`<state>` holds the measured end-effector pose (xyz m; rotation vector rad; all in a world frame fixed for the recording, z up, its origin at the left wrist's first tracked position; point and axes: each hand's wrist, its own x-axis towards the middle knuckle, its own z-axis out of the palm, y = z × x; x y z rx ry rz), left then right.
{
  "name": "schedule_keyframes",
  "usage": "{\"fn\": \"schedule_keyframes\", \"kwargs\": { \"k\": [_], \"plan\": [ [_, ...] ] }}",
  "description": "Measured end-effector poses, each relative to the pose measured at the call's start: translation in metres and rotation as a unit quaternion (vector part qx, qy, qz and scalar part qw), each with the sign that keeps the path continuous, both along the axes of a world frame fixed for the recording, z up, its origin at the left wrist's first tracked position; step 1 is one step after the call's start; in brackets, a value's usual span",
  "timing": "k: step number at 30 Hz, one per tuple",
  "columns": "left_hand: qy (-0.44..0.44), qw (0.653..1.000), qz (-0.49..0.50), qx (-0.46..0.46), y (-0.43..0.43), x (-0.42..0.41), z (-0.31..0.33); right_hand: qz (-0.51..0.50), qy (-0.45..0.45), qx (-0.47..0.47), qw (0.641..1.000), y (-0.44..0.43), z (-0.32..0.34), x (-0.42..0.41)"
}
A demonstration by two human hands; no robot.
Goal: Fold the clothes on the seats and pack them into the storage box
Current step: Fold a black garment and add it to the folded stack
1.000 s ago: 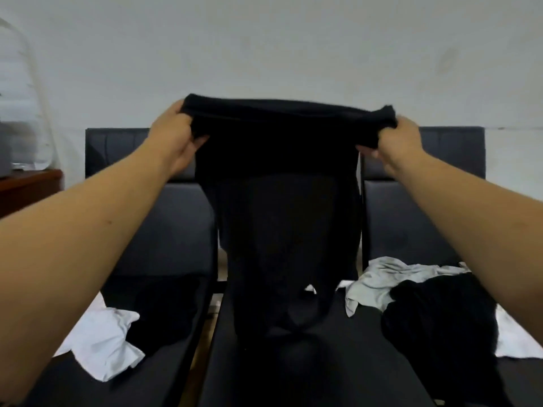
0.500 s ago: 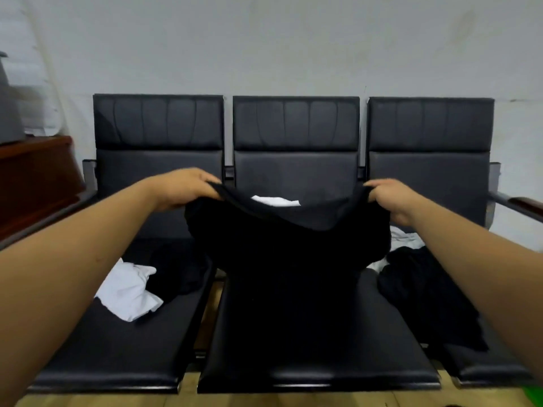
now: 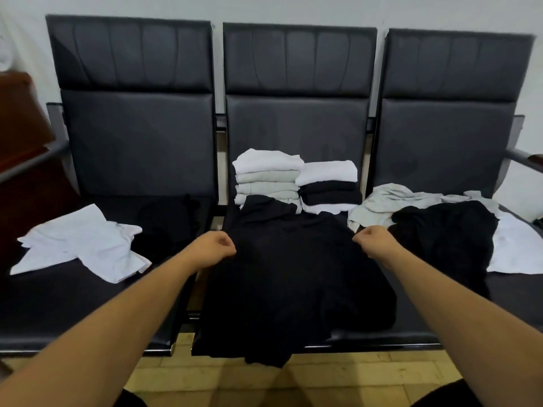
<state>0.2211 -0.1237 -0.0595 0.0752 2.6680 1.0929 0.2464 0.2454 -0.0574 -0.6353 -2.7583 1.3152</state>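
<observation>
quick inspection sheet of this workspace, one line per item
surface: three black seats in a row, the middle seat in use
job's things: black garment spread on the middle seat, hem over the front edge; two folded stacks behind it; storage box not seen
clutter: unfolded white shirt and dark cloth on the left seat; grey cloth, black cloth and white cloth heaped on the right seat
grippers: left hand and right hand each pinch a side edge of the black garment
cables: nothing seen
surroundings: pale wall, wooden furniture at left, tiled floor

Bare forearms (image 3: 123, 306), dark trousers (image 3: 449, 396) below.
</observation>
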Motion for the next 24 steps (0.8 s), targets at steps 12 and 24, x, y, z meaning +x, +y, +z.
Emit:
{"fn": "schedule_keyframes", "kwargs": {
  "k": [12, 24],
  "plan": [
    [0.004, 0.990, 0.140, 0.005, 0.008, -0.072, -0.063, -0.053, -0.009, 0.103, 0.993, 0.004, -0.065, -0.069],
    [-0.022, 0.983, 0.177, 0.041, 0.003, -0.099, -0.080, 0.018, -0.041, 0.112, 0.993, 0.003, -0.070, -0.090]
  ]
}}
